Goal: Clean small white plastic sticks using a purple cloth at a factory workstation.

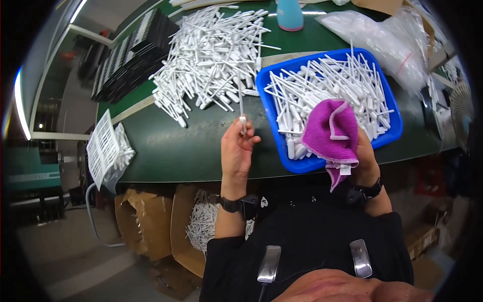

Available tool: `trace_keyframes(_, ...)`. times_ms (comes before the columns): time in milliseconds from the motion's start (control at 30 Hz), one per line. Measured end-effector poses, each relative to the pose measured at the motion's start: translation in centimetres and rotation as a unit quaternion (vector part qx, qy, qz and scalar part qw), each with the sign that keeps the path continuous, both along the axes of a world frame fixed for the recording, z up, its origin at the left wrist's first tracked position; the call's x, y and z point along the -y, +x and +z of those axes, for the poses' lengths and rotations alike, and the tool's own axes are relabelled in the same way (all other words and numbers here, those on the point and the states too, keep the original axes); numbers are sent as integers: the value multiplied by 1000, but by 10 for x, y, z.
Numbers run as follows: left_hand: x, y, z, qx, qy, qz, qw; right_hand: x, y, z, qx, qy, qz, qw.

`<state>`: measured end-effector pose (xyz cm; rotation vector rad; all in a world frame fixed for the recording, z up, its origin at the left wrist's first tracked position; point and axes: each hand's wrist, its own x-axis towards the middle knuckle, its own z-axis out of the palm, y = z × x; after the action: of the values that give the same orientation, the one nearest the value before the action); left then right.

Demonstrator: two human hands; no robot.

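My left hand (237, 146) is raised over the front of the green table, its fingers closed on the thick end of a white plastic dropper (241, 103). The thin stem points away from me. On the right, my right hand (366, 153) grips a purple cloth (329, 128), which hangs in folds over the near side of a blue tray (397, 121). The cloth hides most of that hand's fingers. Many similar white droppers (322, 78) fill the tray. Beyond my left hand lies a large loose heap of droppers (211, 55).
Black stacked trays (133, 58) stand at the far left. A bag of white pieces with a printed sheet (104, 148) sits at the left table edge. Behind are a blue bottle (289, 15) and clear plastic bags (382, 43). Cardboard boxes (143, 221) stand below the table.
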<state>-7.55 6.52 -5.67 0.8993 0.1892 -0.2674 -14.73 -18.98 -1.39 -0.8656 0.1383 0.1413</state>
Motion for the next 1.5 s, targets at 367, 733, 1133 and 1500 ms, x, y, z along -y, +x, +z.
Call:
trace_keyframes(367,4,-7,9,3,25,18,1000,8,21,0,21,183,47,982)
trace_keyframes(733,58,-36,30,123,179,-250,944,-25,38,28,15,19,-164,986)
trace_keyframes(1133,35,-19,18,-13,-55,-67,996,22,39,21,47,178,-185,965)
trace_keyframes(1500,68,-31,31,20,95,-245,965,-20,55,21,-11,166,-102,981)
